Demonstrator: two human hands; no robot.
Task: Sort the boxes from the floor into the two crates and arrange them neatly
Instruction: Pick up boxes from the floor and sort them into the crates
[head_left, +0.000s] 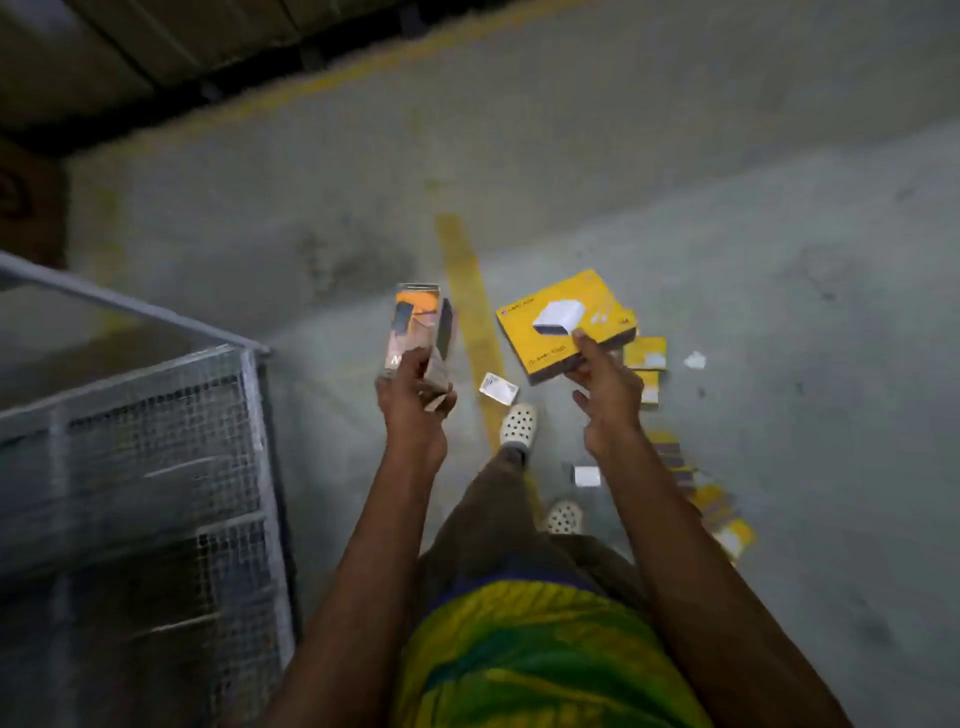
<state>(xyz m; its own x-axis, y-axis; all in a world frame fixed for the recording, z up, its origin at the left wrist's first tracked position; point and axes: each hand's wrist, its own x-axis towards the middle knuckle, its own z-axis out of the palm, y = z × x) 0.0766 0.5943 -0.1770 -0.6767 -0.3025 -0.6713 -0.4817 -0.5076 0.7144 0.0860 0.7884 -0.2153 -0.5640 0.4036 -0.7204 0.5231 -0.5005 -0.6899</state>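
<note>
Left hand: the left hand (415, 400) was raised in front of the body, its fingers (415, 361) wrapped round the lower end of a tall, narrow orange-and-grey carton (418, 322).
Carton axis: the narrow carton's long axis ran from six to twelve o'clock, and it was held almost upright.
Right hand: the right hand (605, 395) gripped a flat yellow cardboard box printed with a white charger (558, 325) at its near edge. The thumb was laid on the printed face and the other fingers were tucked beneath.
Crate: one grey wire-mesh crate (156, 441) was seen at about eight o'clock from the hands. The second crate was not in view.
Deciding relation: the crate lay to the left of both held boxes, so the left hand was judged the nearer. The narrow carton could probably be lowered in first, and the yellow box would have to be carried across the body.
Floor: small yellow boxes (644, 353), a row of yellow boxes (696, 483) and small white boxes (587, 475) lay on the concrete floor (779, 260) between one and four o'clock, not yet sorted.
</note>
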